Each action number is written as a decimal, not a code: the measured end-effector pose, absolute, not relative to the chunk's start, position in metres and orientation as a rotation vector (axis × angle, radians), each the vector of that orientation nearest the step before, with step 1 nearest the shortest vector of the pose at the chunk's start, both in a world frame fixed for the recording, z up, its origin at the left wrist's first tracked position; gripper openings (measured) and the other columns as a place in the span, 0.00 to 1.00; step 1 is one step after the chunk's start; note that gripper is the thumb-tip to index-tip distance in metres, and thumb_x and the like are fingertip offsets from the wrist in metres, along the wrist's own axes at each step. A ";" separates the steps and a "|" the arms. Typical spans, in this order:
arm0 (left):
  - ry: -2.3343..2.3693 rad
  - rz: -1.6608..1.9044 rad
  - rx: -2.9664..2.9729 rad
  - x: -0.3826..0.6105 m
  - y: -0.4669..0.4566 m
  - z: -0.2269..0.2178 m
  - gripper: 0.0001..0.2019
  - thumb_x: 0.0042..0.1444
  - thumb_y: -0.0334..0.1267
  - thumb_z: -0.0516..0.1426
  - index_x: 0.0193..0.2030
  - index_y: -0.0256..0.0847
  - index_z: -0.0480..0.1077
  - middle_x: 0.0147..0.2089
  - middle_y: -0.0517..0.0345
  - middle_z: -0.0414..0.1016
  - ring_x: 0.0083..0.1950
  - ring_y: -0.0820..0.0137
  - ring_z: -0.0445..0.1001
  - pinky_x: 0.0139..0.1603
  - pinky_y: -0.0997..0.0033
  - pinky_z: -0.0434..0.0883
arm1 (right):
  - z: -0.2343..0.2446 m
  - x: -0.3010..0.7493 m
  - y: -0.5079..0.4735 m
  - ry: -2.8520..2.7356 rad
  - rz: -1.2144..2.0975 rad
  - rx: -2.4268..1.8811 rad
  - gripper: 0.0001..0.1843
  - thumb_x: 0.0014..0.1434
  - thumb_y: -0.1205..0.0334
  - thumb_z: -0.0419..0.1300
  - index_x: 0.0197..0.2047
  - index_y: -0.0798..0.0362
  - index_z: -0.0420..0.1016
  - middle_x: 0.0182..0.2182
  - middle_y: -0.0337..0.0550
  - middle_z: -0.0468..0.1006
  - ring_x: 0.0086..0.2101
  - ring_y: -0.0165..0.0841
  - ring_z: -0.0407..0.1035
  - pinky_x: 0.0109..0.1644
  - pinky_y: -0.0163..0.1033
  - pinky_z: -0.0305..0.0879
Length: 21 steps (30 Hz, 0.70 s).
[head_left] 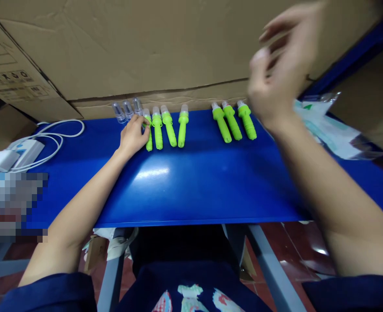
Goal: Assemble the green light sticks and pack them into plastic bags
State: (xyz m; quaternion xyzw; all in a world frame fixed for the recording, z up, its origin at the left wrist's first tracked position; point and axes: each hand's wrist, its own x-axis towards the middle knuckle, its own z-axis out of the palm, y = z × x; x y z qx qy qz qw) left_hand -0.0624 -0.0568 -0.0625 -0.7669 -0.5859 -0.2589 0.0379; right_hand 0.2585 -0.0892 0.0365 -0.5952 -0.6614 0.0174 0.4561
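Seven lime-green plastic sticks [169, 128], three clear plastic caps [127, 110]; left hand [134, 137] touches one stick, grip unclear; right hand [286, 73] gapes.

Moderate light, apparently from overhead, leaves a soft white glare left of the middle on the blue tabletop [211, 186], with a smaller glint on the red floor [300, 251] at near right. Shadow deepens beneath the table and in the far right corner. Motion blur smears the right hand [287, 73] and its forearm; the left hand [134, 134] is sharper. Wide-angle distortion stretches the edges, and a patch of coarse pixels [12, 203] masks part of the left side.
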 end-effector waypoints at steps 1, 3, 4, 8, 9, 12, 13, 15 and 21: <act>-1.794 -0.806 -2.350 -0.062 -0.057 -0.063 0.11 0.64 0.37 0.53 0.48 0.42 0.75 0.54 0.45 0.79 0.51 0.55 0.82 0.56 0.54 0.79 | 0.028 0.254 -0.079 -1.654 0.030 -1.550 0.22 0.74 0.72 0.48 0.67 0.66 0.65 0.67 0.64 0.66 0.63 0.38 0.66 0.68 0.40 0.62; -1.786 -0.844 -2.333 -0.062 -0.056 -0.066 0.10 0.65 0.38 0.53 0.47 0.42 0.75 0.53 0.46 0.79 0.49 0.56 0.82 0.56 0.55 0.79 | 0.003 0.247 -0.056 -1.780 0.075 -1.819 0.20 0.71 0.74 0.52 0.62 0.75 0.68 0.62 0.70 0.71 0.62 0.43 0.67 0.69 0.44 0.60; -1.784 -0.867 -2.318 -0.063 -0.055 -0.067 0.10 0.65 0.38 0.53 0.46 0.43 0.75 0.52 0.47 0.80 0.48 0.57 0.82 0.57 0.55 0.79 | -0.010 0.244 -0.046 -1.821 0.080 -1.932 0.22 0.70 0.72 0.55 0.64 0.75 0.68 0.64 0.71 0.68 0.65 0.48 0.65 0.71 0.49 0.59; -1.743 -0.945 -2.260 -0.075 -0.045 -0.070 0.09 0.66 0.38 0.54 0.48 0.45 0.74 0.54 0.48 0.80 0.54 0.56 0.81 0.59 0.54 0.79 | -0.057 0.243 -0.022 -1.916 -0.102 -2.080 0.28 0.67 0.67 0.57 0.67 0.74 0.65 0.66 0.76 0.67 0.67 0.60 0.60 0.67 0.62 0.58; -1.722 -0.963 -2.241 -0.079 -0.041 -0.069 0.09 0.66 0.39 0.54 0.49 0.45 0.73 0.55 0.48 0.79 0.57 0.55 0.80 0.61 0.52 0.78 | -0.064 0.244 -0.020 -1.935 -0.135 -2.079 0.29 0.67 0.67 0.57 0.67 0.74 0.65 0.66 0.77 0.67 0.67 0.61 0.60 0.66 0.63 0.58; -1.699 -0.982 -2.139 -0.093 -0.028 -0.062 0.09 0.67 0.41 0.54 0.51 0.45 0.70 0.59 0.45 0.76 0.66 0.50 0.74 0.67 0.45 0.73 | -0.077 0.246 -0.020 -2.001 -0.217 -2.004 0.30 0.68 0.67 0.52 0.70 0.73 0.64 0.66 0.78 0.68 0.67 0.60 0.60 0.66 0.66 0.55; -1.718 -0.966 -2.096 -0.096 -0.024 -0.058 0.10 0.67 0.41 0.54 0.53 0.45 0.69 0.60 0.45 0.75 0.67 0.49 0.71 0.68 0.42 0.71 | -0.079 0.246 -0.021 -2.011 -0.227 -1.987 0.31 0.69 0.67 0.50 0.70 0.74 0.64 0.66 0.78 0.67 0.67 0.60 0.59 0.67 0.67 0.54; -1.768 -0.896 -2.033 -0.100 -0.015 -0.048 0.11 0.69 0.42 0.54 0.56 0.45 0.66 0.63 0.49 0.71 0.69 0.51 0.67 0.69 0.40 0.69 | -0.080 0.245 -0.022 -2.011 -0.217 -1.988 0.31 0.69 0.70 0.47 0.71 0.76 0.63 0.66 0.79 0.67 0.68 0.60 0.59 0.68 0.67 0.53; -1.726 -0.628 -2.153 -0.093 0.004 -0.027 0.11 0.72 0.45 0.48 0.55 0.46 0.63 0.63 0.50 0.69 0.71 0.48 0.62 0.72 0.35 0.61 | -0.080 0.242 -0.022 -2.010 -0.188 -1.992 0.32 0.67 0.75 0.45 0.72 0.75 0.61 0.65 0.80 0.68 0.68 0.60 0.59 0.66 0.67 0.54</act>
